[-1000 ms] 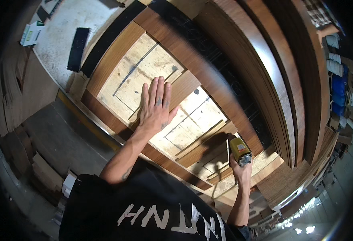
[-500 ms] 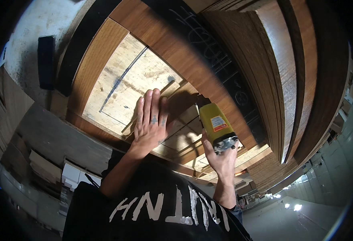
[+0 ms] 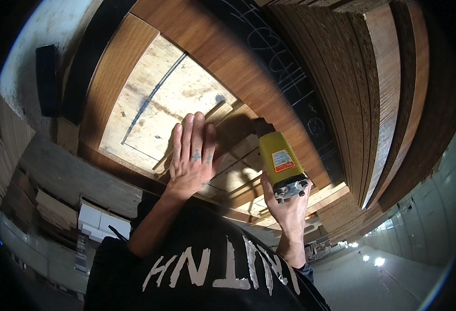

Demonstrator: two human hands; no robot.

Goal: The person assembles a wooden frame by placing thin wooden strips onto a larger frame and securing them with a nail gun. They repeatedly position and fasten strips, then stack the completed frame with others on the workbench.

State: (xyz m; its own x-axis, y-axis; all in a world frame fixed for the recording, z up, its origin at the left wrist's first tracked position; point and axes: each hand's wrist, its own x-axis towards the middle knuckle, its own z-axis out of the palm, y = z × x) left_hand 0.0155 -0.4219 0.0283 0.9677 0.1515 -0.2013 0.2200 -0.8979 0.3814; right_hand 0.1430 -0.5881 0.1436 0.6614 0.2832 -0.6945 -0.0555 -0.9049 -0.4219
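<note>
My left hand [image 3: 192, 155] lies flat, fingers stretched out, over a brown wooden crosspiece [image 3: 232, 120] inside a wood-faced frame. My right hand [image 3: 289, 207] is wrapped round the grip of a yellow and black nail gun [image 3: 278, 153]; most of the grip is hidden beneath the tool's body. The gun's dark nose is at the joint between the crosspiece and the long far side board [image 3: 207, 52] of the frame; whether it touches cannot be made out. Another board [image 3: 120, 78] forms the frame's left end. Pale plywood [image 3: 153, 103] with dark drawn lines shows inside the frame.
A tall stack of brown panels [image 3: 363, 93] stands close on the right. A black strip with chalk marks [image 3: 285, 78] runs along the frame's far side. At the upper left lies a dark oblong object [image 3: 46, 80]. White boxes [image 3: 95, 220] and board offcuts sit at lower left.
The view has shifted slightly. Both hands keep nearly the same places on the frame, and the nail gun stays at the same joint.
</note>
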